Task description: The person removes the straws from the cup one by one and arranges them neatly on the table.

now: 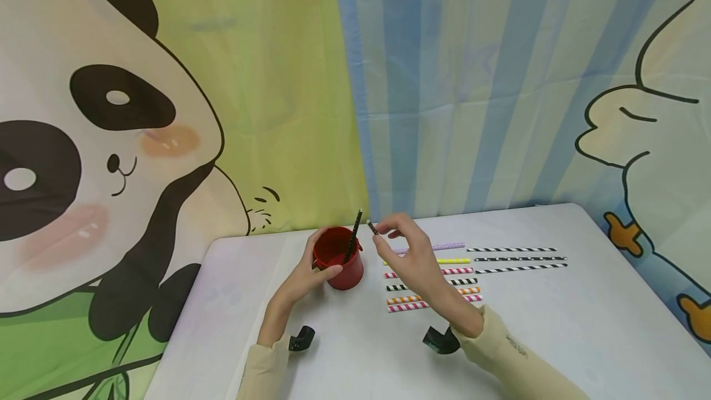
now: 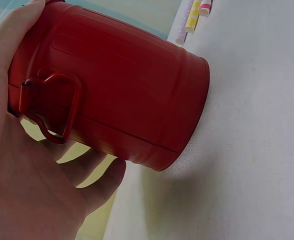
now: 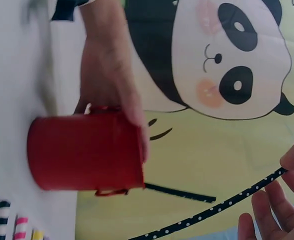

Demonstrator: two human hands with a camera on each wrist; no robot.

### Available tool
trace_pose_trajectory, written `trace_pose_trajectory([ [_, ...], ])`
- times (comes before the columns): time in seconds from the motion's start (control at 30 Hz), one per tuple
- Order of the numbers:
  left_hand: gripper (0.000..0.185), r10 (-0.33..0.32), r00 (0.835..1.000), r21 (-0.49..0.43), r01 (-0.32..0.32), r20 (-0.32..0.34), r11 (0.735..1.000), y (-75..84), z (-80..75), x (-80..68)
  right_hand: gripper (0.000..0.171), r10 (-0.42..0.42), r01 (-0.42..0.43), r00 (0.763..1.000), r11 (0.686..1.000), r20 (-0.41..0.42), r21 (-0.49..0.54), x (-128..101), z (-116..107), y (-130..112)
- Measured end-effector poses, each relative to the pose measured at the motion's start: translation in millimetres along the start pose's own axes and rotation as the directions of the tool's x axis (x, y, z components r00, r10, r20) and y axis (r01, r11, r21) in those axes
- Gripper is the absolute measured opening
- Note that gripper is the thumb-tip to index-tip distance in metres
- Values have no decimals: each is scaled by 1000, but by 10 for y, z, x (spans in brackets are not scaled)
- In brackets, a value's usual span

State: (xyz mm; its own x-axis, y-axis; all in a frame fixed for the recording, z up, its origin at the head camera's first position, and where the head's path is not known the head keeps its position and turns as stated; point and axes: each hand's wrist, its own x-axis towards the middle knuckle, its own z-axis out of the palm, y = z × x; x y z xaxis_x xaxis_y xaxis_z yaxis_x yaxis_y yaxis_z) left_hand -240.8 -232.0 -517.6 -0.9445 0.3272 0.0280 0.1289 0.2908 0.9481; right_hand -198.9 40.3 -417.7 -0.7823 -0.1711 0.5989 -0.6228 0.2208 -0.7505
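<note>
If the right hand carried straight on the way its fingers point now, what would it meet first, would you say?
Probably the red cup: the right hand points left toward its rim, pinching a dotted black straw. Depth is unclear.

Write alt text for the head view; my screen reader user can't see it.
A person's left hand grips a red cup holding one dark straw, while the right hand pinches a dotted black straw above it. More striped straws lie in rows on the white table.
</note>
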Motion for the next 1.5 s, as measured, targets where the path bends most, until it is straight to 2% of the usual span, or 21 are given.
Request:
trace_pose_trajectory([
  [0.17, 88, 1, 1000, -3, -1, 1, 1000, -5, -4, 0, 14, -39, 52, 995, 988, 90, -145, -70, -41, 111],
  [0.27, 89, -1, 1000, -11, 1, 5, 1000, -13, -8, 4, 13, -91, 122, 987, 960, 133, -252, -111, -56, 175],
  [0.33, 90, -2, 1000, -17, 2, 9, 1000, -15, -8, 8, 12, -149, 194, 976, 925, 158, -326, -131, -60, 212],
  [0.47, 93, -8, 1000, -29, 8, 13, 1000, -24, -5, 17, 10, -237, 311, 948, 835, 214, -454, -180, -64, 291],
  [0.6, 91, -11, 1000, -16, 11, 10, 1000, -34, -9, 17, 8, -252, 360, 930, 781, 268, -511, -254, -78, 368],
  [0.93, 91, -11, 1000, -4, 11, 9, 1000, -29, -9, 15, 6, -230, 393, 913, 719, 337, -574, -442, -150, 523],
  [1.17, 91, -1, 1000, -6, 1, 11, 1000, -7, -8, 14, 15, -221, 394, 912, 713, 347, -581, -518, -220, 591],
  [1.5, 90, 4, 1000, -8, -4, 13, 1000, -6, -11, 9, 18, -223, 413, 903, 685, 367, -600, -597, -350, 633],
])
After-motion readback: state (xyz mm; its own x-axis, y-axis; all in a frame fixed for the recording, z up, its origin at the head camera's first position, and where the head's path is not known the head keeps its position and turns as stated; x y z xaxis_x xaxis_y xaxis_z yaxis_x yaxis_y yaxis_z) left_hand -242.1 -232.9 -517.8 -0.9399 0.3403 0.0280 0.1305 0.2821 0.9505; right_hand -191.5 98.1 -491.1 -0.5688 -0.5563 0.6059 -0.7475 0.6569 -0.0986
